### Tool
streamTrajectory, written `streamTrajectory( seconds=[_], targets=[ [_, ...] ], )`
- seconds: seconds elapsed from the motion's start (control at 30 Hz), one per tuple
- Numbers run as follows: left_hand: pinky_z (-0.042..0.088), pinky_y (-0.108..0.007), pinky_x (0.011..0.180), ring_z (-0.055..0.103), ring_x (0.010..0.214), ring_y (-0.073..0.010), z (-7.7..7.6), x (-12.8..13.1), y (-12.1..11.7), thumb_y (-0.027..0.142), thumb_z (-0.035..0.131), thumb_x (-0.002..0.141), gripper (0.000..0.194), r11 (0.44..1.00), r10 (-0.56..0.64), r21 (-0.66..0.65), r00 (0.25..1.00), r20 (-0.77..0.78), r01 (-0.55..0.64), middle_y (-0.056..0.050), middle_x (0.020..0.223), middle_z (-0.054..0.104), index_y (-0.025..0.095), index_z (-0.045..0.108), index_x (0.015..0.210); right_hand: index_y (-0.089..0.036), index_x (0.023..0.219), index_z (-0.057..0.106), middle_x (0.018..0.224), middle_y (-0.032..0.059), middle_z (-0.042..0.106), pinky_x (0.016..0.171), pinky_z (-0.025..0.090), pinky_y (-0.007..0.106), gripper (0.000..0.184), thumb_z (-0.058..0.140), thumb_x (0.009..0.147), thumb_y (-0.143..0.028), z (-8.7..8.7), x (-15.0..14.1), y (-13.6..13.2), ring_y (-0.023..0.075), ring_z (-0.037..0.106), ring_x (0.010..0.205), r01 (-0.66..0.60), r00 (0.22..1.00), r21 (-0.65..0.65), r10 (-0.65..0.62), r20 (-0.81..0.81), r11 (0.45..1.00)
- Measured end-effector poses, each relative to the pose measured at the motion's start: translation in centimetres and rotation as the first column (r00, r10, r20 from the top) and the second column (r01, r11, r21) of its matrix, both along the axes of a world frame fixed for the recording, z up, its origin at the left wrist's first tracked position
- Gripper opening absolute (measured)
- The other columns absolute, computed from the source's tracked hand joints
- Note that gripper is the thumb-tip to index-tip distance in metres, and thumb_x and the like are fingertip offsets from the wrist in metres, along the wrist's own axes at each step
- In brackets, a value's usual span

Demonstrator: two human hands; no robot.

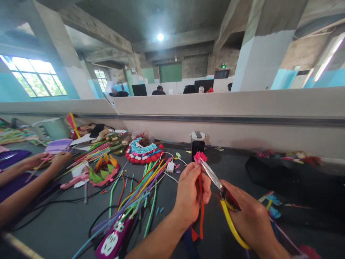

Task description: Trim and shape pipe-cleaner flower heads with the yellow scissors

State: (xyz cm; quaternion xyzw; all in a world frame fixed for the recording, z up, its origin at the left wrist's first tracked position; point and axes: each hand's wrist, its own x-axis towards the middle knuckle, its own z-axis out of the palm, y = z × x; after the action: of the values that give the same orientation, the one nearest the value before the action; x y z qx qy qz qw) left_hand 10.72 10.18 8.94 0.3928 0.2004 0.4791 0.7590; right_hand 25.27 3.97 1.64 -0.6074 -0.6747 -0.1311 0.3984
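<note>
My left hand (pixel 190 192) pinches a bright pink flower (pixel 200 157) by its base, just in front of a dark phone on a stand. A red-orange strip (pixel 201 212) hangs down from the same fingers. My right hand (pixel 249 216) is closed on a pair of scissors (pixel 214 174) with a yellow handle loop. The blades point up and left, and their tips meet the underside of the flower beside my left fingertips. Whether the blades are parted is too fine to tell.
Pipe cleaners (pixel 142 189) and a purple power strip (pixel 115 237) lie left. Behind them are a blue-and-red pompom piece (pixel 144 149), a white charger (pixel 170 166) and a pink glue gun (pixel 77 180). Another person's hands (pixel 51 160) work at far left. A low partition (pixel 229 108) borders the table.
</note>
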Motion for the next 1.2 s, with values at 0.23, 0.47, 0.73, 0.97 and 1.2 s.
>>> streamTrajectory(
  seconds=[0.23,0.47,0.73,0.97,1.2],
  targets=[
    [0.028,-0.02,0.035,0.042,0.031,-0.009,0.1,0.1,-0.8,0.032,0.048,0.089,0.021,0.999,-0.005,0.034,1.0,-0.009,0.005,0.003,0.045,0.052,0.019,0.045,0.073,-0.019,0.113,0.064,0.089,0.0065,0.075,0.069,0.058,0.027,0.029,0.052,0.087,-0.026,0.3,-0.3,-0.3,0.0213,0.073,0.081,-0.018,0.999,0.003,0.019,-0.031,1.0],
    [0.027,-0.02,0.036,0.04,0.031,-0.0083,0.2,0.1,-1.1,0.033,0.049,0.089,0.021,1.0,-0.017,0.019,1.0,-0.013,0.017,0.004,0.045,0.051,0.019,0.044,0.075,-0.016,0.111,0.065,0.091,0.008,0.076,0.062,0.058,0.027,0.03,0.05,0.086,-0.022,0.3,-0.3,-0.5,0.0211,0.074,0.077,-0.006,1.0,0.029,0.007,-0.009,1.0],
    [0.026,-0.02,0.037,0.038,0.032,-0.0078,0.3,0.1,-1.2,0.034,0.049,0.09,0.022,0.999,-0.006,0.051,1.0,-0.014,0.006,0.004,0.046,0.05,0.019,0.044,0.075,-0.02,0.111,0.066,0.09,0.0062,0.076,0.064,0.056,0.028,0.031,0.048,0.086,-0.026,0.5,-0.4,-0.5,0.0211,0.073,0.075,0.037,0.998,-0.046,-0.039,-0.044,0.998],
    [0.026,-0.021,0.038,0.037,0.032,-0.008,0.3,0.0,-1.1,0.03,0.045,0.092,0.019,0.998,0.031,0.046,1.0,-0.006,-0.031,0.004,0.045,0.049,0.019,0.043,0.075,-0.021,0.113,0.066,0.087,0.0052,0.076,0.065,0.056,0.029,0.033,0.048,0.086,-0.028,0.5,-0.7,-0.8,0.0211,0.073,0.071,0.072,0.997,-0.083,-0.074,-0.022,0.994],
    [0.025,-0.02,0.036,0.037,0.032,-0.0077,0.3,0.1,-1.3,0.03,0.044,0.092,0.02,0.998,0.018,0.056,1.0,-0.011,-0.017,0.004,0.046,0.049,0.019,0.043,0.075,-0.022,0.115,0.064,0.088,0.0056,0.075,0.072,0.057,0.029,0.034,0.047,0.086,-0.026,0.7,-0.8,-0.9,0.0221,0.073,0.08,0.032,0.998,-0.094,-0.037,-0.05,0.995]
  ],
)
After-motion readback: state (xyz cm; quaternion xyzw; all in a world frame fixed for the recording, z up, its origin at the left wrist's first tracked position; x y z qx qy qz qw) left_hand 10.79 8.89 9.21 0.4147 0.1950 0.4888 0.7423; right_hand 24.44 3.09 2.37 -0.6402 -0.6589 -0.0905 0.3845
